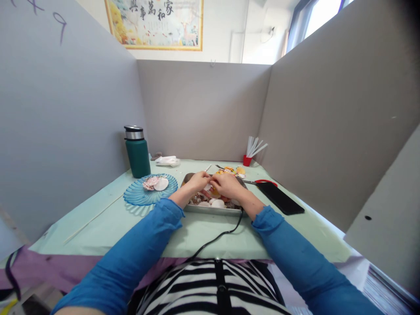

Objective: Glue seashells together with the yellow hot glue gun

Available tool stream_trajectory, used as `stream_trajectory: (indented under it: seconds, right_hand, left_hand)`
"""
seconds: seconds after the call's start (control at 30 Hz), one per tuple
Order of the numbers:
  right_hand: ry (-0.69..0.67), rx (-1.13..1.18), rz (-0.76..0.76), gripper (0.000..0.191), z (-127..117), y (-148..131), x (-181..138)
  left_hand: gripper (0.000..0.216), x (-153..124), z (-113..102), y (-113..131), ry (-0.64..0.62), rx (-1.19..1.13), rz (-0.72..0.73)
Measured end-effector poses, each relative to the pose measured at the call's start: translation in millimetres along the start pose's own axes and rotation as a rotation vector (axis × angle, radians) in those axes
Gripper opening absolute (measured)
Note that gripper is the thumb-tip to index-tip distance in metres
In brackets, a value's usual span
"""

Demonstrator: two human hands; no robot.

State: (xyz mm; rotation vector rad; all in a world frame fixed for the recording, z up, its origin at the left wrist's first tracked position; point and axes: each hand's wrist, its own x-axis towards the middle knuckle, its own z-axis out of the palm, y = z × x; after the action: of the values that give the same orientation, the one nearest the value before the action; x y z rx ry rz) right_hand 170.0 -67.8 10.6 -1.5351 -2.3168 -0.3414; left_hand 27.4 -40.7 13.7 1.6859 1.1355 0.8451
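Observation:
My left hand [198,182] and my right hand [226,184] meet above a metal tray [215,211]. Both have their fingers closed, with the fingertips almost touching. Whatever lies between them is too small and covered to name. Seashells [217,203] in white, brown and orange fill the tray below, partly hidden by the hands. Just behind my left fingertips a thin white stick [208,167] points up. Beyond my right hand lies a cluster of yellow and orange shell pieces [229,170].
On the left, a blue ribbed plate [133,197] carries several shells, with a green bottle [138,153] behind it. A black phone [280,198] and red-handled scissors [266,181] lie right. A red cup [247,161] holds translucent sticks. A black cable [213,241] crosses the front. Grey partitions enclose the table.

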Motion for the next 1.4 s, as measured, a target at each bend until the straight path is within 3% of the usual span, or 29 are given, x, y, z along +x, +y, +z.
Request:
stream_trajectory:
  seconds: [1.4]
  right_hand:
    - [-0.055, 0.018, 0.034, 0.033, -1.6, -1.2, -0.3]
  left_hand:
    - [0.01, -7.2, 0.2, 6.5, 0.03, 0.122, 0.002]
